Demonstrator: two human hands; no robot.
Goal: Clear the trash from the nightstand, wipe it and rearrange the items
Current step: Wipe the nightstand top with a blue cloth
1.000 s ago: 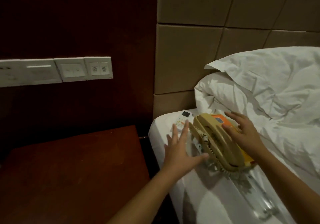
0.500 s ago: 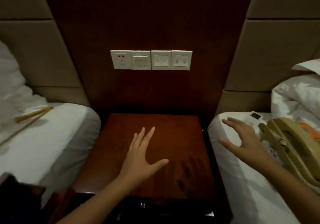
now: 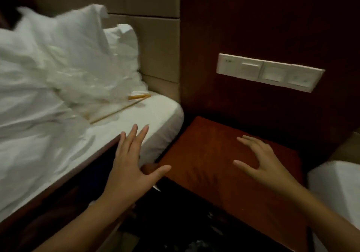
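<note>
Far left, a bed carries crumpled white bedding and a pillow propped against a padded beige headboard. A clear, crinkled plastic bag lies on the sheet near the pillow, and just beside it rest thin yellow sticks, possibly chopsticks, though they are blurred. A small yellow-and-white scrap sits next to them, close to the mattress corner.

The person's left hand hangs over the bed's edge, fingers straight and spread, thumb out towards the nightstand, holding nothing. Below it, the floor gap is dark and I cannot make out what lies there.

The nightstand stands between the two beds, its reddish-brown top bare where it shows, against a dark wood wall panel. The right hand hovers above that top, fingers spread and slightly bent, gripping nothing; whether it touches the wood I cannot tell. The two hands are well apart.

On the panel above sits a row of white switch and socket plates. At the far right, the corner of a second white bed shows.
</note>
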